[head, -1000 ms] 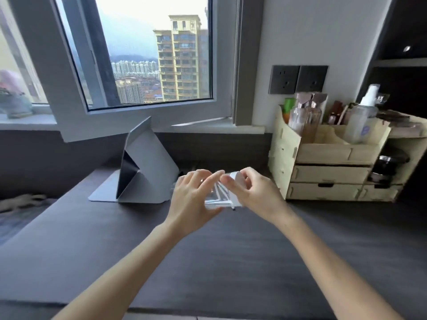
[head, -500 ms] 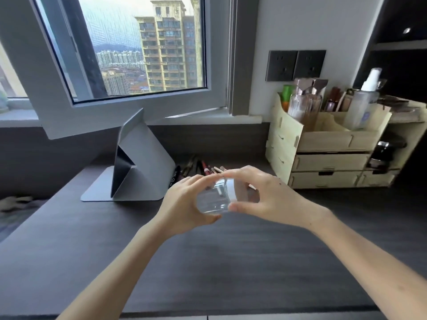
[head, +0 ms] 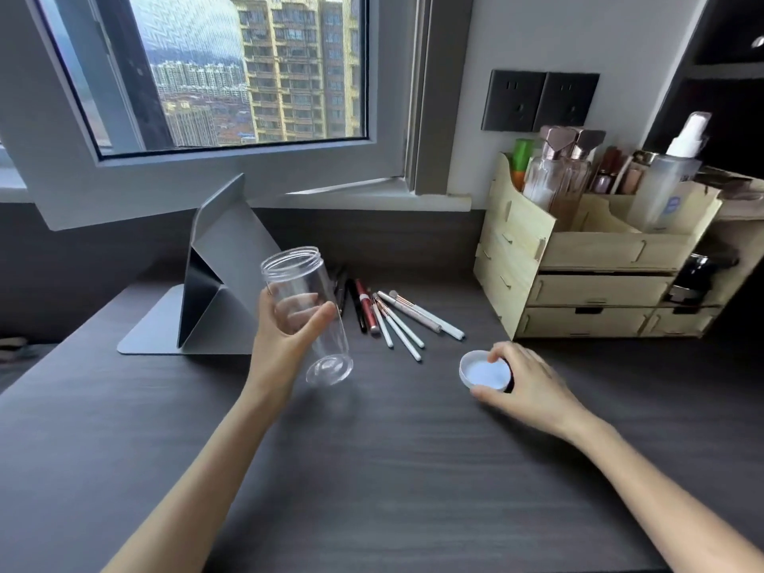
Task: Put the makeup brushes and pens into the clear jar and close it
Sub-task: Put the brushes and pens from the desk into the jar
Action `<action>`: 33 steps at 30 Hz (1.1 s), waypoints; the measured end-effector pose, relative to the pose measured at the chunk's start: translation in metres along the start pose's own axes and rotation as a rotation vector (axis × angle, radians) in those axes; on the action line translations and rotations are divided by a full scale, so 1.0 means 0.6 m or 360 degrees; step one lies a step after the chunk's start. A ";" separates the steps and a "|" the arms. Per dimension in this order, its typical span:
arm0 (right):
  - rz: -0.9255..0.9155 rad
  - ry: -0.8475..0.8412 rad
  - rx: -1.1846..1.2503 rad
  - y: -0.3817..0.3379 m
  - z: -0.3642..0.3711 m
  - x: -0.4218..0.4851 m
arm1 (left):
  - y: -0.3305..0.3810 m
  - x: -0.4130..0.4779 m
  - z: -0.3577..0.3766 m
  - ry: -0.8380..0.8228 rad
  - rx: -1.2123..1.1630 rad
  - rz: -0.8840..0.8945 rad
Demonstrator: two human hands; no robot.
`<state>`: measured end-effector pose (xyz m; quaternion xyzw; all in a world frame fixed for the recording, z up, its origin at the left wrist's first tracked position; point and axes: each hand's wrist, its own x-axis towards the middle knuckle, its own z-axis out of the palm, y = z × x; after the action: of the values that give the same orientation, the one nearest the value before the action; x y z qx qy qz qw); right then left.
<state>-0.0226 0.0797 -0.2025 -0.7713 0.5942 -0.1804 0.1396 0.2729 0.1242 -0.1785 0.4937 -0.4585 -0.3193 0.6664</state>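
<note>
Currently left hand (head: 285,332) wrapping clear jar (head: 306,316) mid-body, tilted, mouth open; light, slick plastic. Right hand (head: 525,382) pinching white lid (head: 483,372) rim near table (head: 392,469). Brushes and pens (head: 392,316) thin, rolling; taking mid-shaft looks best.

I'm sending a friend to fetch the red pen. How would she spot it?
Start at the wooden organiser and look left to the brushes and pens lying on the dark desk. The red pen lies among black pens and white-handled brushes, the only red one.

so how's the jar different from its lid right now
The clear jar is see-through, tall and empty; the white lid is opaque, shallow and round. The left hand holds the jar tilted above the desk; the right hand holds the lid low, inside up. Both are separated, each gripped.
</note>
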 end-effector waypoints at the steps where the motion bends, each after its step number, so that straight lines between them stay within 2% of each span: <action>1: -0.0068 0.0093 -0.0008 -0.008 0.001 0.011 | -0.003 -0.002 0.001 0.0012 0.0033 0.0014; 4: -0.0252 0.0395 -0.0007 -0.050 0.000 0.068 | -0.010 -0.006 -0.001 0.0038 0.0131 0.0056; 6: -0.0264 0.0425 -0.0101 -0.082 0.003 0.113 | -0.015 -0.004 -0.006 0.0055 0.0196 0.0067; 13: -0.0133 0.0121 -0.0615 -0.155 0.050 0.221 | -0.037 -0.002 -0.010 0.0027 0.0373 0.0100; 17: 0.0000 -0.0096 -0.0659 -0.159 0.068 0.243 | -0.035 -0.004 -0.007 -0.0002 0.0391 0.0101; 19: 0.0030 -0.0067 -0.0594 -0.164 0.066 0.245 | -0.034 -0.001 -0.010 -0.0012 0.0389 0.0106; 21: 0.0054 0.0146 -0.0280 -0.172 0.045 0.242 | -0.035 0.001 -0.014 -0.0028 0.0398 0.0128; 23: 0.0008 0.0373 0.0448 -0.191 0.007 0.225 | -0.035 0.003 -0.018 -0.0048 0.0433 0.0145; 25: -0.0229 0.0510 0.1324 -0.225 -0.035 0.182 | -0.035 0.004 -0.021 -0.0054 0.0470 0.0162; 26: -0.0387 0.0538 0.1631 -0.242 -0.052 0.157 | -0.035 0.004 -0.022 -0.0050 0.0478 0.0179; 28: -0.0674 0.0567 0.1836 -0.275 -0.071 0.112 | -0.035 0.005 -0.021 -0.0043 0.0497 0.0222; 30: -0.0817 0.0607 0.1544 -0.296 -0.068 0.085 | -0.034 0.003 -0.019 -0.0058 0.0512 0.0272; 33: -0.0793 0.0591 0.0716 -0.300 -0.033 0.076 | -0.034 -0.002 -0.015 -0.0091 0.0573 0.0389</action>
<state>0.1352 0.0813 -0.1025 -0.7964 0.3492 -0.4714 0.1472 0.2816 0.1223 -0.1991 0.5363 -0.5833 -0.1630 0.5878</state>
